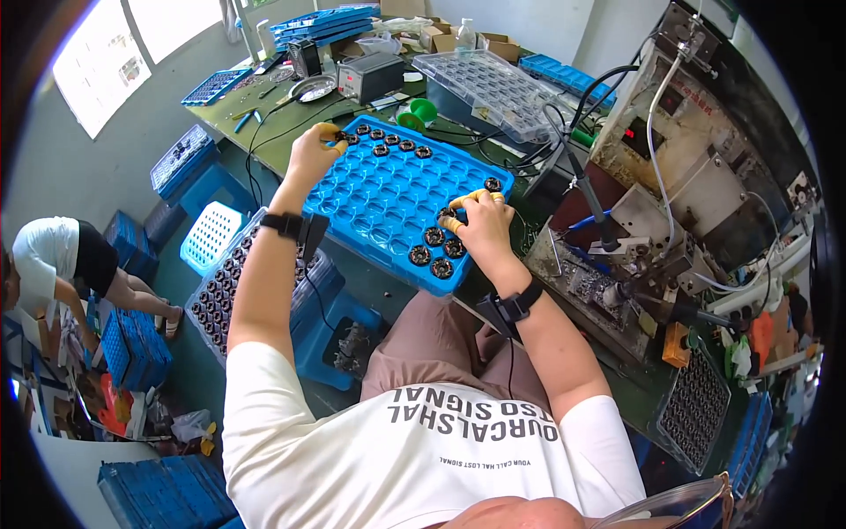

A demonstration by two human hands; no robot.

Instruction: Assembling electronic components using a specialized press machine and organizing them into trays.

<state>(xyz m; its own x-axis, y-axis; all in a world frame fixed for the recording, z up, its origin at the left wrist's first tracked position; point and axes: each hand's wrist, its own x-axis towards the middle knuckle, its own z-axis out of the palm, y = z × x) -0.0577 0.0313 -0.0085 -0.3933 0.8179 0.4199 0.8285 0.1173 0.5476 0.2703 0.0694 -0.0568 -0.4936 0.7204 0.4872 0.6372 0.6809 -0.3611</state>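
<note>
A blue tray (352,189) of round pockets lies on the table in front of me. Small round dark parts (419,255), like wound motor cores, fill some pockets along its far edge and at its near right corner. My left hand (315,154), with yellow finger covers, pinches one such part (342,136) at the far left corner. My right hand (483,222), also in finger covers, has its fingers closed round another part (447,214) at the tray's right side. Whether that part sits in its pocket or is lifted is hidden by the fingers.
A machine (652,194) with cables stands close on the right. A green spool (417,115) and a grey control box (371,77) lie beyond the tray. Left of my legs, a filled tray (231,300) rests near a blue stool (328,353). Another person (53,256) bends over at far left.
</note>
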